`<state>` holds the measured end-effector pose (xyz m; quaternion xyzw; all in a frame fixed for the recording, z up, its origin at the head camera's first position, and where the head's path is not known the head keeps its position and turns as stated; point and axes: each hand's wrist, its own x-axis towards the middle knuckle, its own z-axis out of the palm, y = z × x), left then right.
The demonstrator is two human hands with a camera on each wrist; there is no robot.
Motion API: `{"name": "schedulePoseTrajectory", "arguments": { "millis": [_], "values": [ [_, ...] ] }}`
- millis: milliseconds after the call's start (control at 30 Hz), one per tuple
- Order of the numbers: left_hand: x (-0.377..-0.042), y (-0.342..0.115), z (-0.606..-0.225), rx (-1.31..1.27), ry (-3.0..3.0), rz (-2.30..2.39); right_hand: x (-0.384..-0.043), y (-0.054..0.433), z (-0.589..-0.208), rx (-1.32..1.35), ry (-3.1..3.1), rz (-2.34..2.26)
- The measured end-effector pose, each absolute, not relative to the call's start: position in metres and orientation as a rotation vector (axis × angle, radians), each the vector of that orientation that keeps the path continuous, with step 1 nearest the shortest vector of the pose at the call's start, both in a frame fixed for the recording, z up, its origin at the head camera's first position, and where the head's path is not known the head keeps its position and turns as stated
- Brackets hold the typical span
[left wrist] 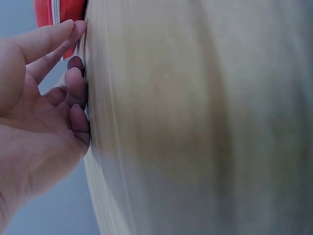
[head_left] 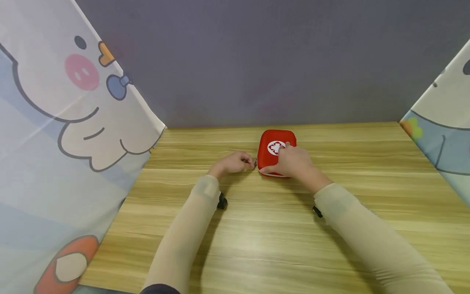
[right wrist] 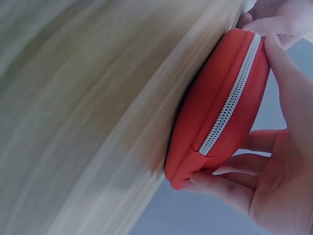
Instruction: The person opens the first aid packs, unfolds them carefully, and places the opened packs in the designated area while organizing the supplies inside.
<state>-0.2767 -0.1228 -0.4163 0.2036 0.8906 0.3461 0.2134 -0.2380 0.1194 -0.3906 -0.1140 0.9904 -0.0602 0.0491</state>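
A red zipped first-aid case (head_left: pixel 267 157) with a white cross emblem lies on the wooden table. My right hand (head_left: pixel 295 161) grips it from above, thumb at its front left corner and fingers spread toward its right side. In the right wrist view, the silvery zipper (right wrist: pixel 230 107) runs shut along the edge facing the camera. At the case's left side, my left hand (head_left: pixel 235 162) pinches the small metal zipper pull (head_left: pixel 255 162) between thumb and index finger. The left wrist view shows its other fingers curled against the tabletop, and the fingertips partly hide the pull.
The light wooden table (head_left: pixel 264 237) extends around the case on all sides. Behind it rises a grey partition (head_left: pixel 275 61). Cartoon-printed cloth (head_left: pixel 73 163) hangs at the left, with similar cloth (head_left: pixel 448 134) at the right.
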Motion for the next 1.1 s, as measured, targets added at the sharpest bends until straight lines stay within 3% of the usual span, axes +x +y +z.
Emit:
{"name": "schedulePoseTrajectory", "arguments": {
  "millis": [1100],
  "values": [
    [-0.260,-0.123,-0.413,0.617,2.409,0.916,-0.237,0.116,-0.390,-0.376,3.043,-0.100]
  ]
}}
